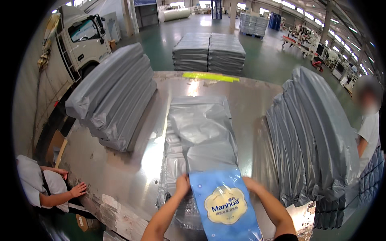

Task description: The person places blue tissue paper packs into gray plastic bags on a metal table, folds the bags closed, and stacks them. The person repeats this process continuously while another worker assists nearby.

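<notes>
A blue plastic-wrapped pack (pixel 201 217) with a pale yellow cloud-shaped label stands between my forearms at the near edge of the metal table. My left hand (pixel 183 185) is closed at its upper left edge. On the opposite edge, my right hand (pixel 251 184) grips the pack, its fingertips partly hidden. Beyond the pack, a wrinkled grey plastic bag (pixel 205 124) lies flat, and its near end meets the pack's top edge. More crumpled grey film shows under my left forearm.
Stacks of grey wrapped bundles flank me on the metal table (pixel 120 172), one left (pixel 116 96), one right (pixel 313 136). Yellow tape (pixel 211 76) marks the far edge. Two co-workers stand at either side. Behind are more grey stacks (pixel 209 52) and a white truck (pixel 82 36).
</notes>
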{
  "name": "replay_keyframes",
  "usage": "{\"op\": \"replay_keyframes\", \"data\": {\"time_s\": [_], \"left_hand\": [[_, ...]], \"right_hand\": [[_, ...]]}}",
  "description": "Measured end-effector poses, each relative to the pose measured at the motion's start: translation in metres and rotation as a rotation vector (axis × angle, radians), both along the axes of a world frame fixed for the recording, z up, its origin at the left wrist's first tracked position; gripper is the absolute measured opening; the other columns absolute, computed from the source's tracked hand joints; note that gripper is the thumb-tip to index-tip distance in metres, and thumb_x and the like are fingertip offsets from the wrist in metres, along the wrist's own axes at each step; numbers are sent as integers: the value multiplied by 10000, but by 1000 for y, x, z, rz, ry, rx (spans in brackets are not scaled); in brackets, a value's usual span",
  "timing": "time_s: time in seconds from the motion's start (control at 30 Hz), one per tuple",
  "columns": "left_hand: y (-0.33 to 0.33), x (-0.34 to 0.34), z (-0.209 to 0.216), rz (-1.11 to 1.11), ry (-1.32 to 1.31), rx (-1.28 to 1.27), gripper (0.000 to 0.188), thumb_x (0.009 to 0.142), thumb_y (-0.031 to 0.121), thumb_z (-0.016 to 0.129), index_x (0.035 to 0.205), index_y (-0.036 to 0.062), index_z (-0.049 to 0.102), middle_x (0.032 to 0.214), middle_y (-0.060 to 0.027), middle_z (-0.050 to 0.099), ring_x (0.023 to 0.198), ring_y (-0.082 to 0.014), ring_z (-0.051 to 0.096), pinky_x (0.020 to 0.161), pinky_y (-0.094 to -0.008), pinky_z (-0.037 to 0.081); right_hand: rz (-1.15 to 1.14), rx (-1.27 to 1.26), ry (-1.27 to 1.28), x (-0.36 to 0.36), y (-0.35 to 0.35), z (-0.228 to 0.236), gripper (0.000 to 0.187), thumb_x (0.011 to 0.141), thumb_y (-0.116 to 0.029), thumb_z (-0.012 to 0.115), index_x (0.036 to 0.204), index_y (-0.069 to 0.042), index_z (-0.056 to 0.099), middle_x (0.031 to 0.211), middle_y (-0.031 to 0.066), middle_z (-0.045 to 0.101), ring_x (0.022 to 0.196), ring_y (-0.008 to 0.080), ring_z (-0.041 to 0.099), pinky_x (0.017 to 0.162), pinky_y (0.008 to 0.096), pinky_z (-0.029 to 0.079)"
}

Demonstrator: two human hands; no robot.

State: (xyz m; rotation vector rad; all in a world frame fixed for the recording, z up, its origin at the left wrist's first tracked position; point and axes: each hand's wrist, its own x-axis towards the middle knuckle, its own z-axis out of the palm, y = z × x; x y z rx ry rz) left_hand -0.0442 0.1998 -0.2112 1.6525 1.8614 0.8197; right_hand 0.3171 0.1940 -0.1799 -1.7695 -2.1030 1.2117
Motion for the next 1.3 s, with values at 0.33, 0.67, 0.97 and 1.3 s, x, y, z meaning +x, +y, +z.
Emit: {"op": "replay_keyframes", "data": {"time_s": [0.33, 0.67, 0.97, 1.3], "left_hand": [[-217, 64, 11, -237, 75, -172, 201, 787, 211, 563, 853, 35, 636, 792, -241, 636, 761, -419, 624, 685, -514, 497], [-368, -43, 93, -809, 441, -462, 352, 837, 384, 575, 965, 68, 663, 890, -160, 673, 804, -304, 627, 674, -408, 496], [-350, -61, 102, -570, 311, -493, 401, 671, 394, 669, 713, -5, 689, 758, -213, 669, 685, -354, 646, 671, -471, 497], [-357, -26, 8, -25, -256, -246, 309, 803, 278, 670, 784, -29, 644, 674, -174, 645, 596, -269, 656, 543, -384, 513]], "right_hand": [[-488, 120, 94, 47, -256, -17, 342, 853, -335, 517, 1014, -64, 653, 997, 228, 641, 936, 410, 604, 770, 460, 481], [171, 216, -258, 19, -373, -53, 302, 857, -271, 477, 837, -43, 675, 810, 198, 665, 746, 357, 651, 649, 490, 482], [379, 191, -342, -27, -357, 82, 235, 782, -213, 486, 755, -56, 659, 786, 170, 655, 762, 368, 628, 663, 502, 476], [-445, 174, -142, -6, -434, 21, 305, 882, -308, 475, 816, -44, 614, 717, 136, 635, 692, 342, 607, 673, 450, 473]]}}
